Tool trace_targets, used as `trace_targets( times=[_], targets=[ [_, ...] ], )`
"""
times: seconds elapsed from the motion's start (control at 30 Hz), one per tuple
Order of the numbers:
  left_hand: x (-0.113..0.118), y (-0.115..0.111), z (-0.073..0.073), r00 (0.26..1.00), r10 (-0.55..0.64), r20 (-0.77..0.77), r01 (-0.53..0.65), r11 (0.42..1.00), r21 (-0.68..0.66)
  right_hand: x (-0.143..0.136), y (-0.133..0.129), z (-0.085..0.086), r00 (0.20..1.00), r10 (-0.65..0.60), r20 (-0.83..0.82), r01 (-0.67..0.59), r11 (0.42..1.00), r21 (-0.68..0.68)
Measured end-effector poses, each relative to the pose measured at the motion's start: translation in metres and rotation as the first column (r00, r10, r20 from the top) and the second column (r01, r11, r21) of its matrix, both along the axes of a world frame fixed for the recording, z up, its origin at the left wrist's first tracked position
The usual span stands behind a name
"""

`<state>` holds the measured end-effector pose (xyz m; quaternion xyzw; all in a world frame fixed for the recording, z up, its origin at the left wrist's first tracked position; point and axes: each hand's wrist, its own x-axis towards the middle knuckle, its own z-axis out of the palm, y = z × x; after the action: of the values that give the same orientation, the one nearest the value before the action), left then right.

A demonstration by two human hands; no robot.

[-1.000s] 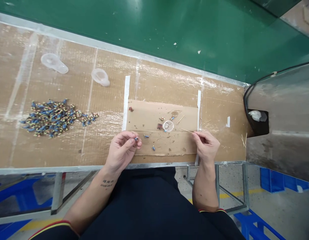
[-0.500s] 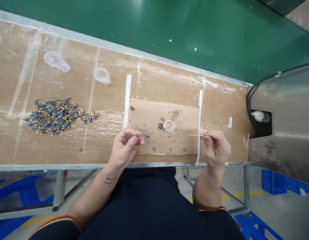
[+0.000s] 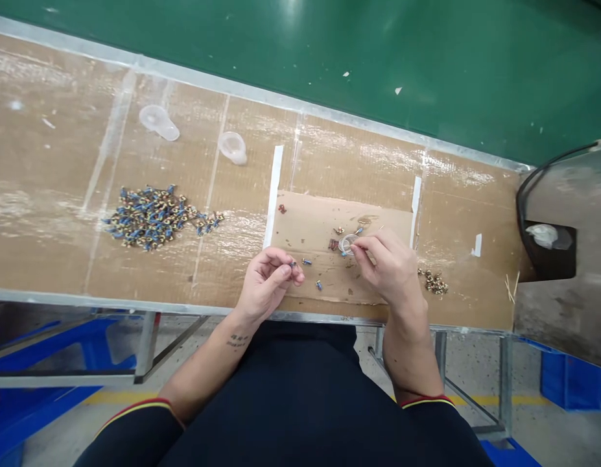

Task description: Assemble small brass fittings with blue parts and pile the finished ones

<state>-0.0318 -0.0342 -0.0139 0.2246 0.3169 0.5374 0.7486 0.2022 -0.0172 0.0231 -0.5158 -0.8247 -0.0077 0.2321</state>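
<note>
My left hand (image 3: 268,282) is closed in a pinch on a small blue figurine (image 3: 293,264), mostly covered by the fingertips. With its fingers pinched, my right hand (image 3: 390,263) is at a small clear cup (image 3: 347,244); the thin wooden stick seen in it earlier is now largely hidden by the fingers. Between my hands, one small blue piece (image 3: 306,261) and another blue piece (image 3: 319,285) lie on a cardboard sheet (image 3: 310,217). Beside the cup are dark red pieces (image 3: 334,244) and a blue-tipped piece (image 3: 359,231).
A heap of blue-and-yellow figurines (image 3: 152,217) lies to the left. Behind it are two translucent plastic containers (image 3: 159,122). Right of my right hand sits a small pile of brown-and-cream pieces (image 3: 435,283). Thin sticks (image 3: 512,288) lie near a metal box (image 3: 563,311).
My right hand has moved left from the sheet's right edge to the clear cup, uncovering the brown-and-cream pile. My left hand keeps its pinch. The whole view has shifted.
</note>
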Motion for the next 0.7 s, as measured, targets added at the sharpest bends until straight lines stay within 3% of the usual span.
trace_targets(
  times=[0.37, 0.5, 0.6, 0.7],
  targets=[
    [0.003, -0.005, 0.003, 0.999, -0.044, -0.01, 0.043, 0.994, -0.102, -0.003, 0.001, -0.002, 0.997, -0.008, -0.081, 0.01, 1.0, 0.027],
    [0.008, -0.007, 0.004, 0.997, -0.07, -0.025, 0.068, 0.993, -0.096, 0.002, -0.008, 0.007, 0.968, -0.102, -0.229, 0.13, 0.985, 0.11],
    [0.016, -0.01, 0.005, 0.99, -0.138, 0.003, 0.138, 0.988, -0.068, 0.003, -0.017, 0.017, 0.905, -0.169, -0.391, 0.253, 0.952, 0.172],
    [0.026, -0.013, 0.006, 0.98, -0.198, 0.033, 0.199, 0.979, -0.04, -0.001, -0.027, 0.028, 0.832, -0.156, -0.532, 0.309, 0.927, 0.212]
  ],
)
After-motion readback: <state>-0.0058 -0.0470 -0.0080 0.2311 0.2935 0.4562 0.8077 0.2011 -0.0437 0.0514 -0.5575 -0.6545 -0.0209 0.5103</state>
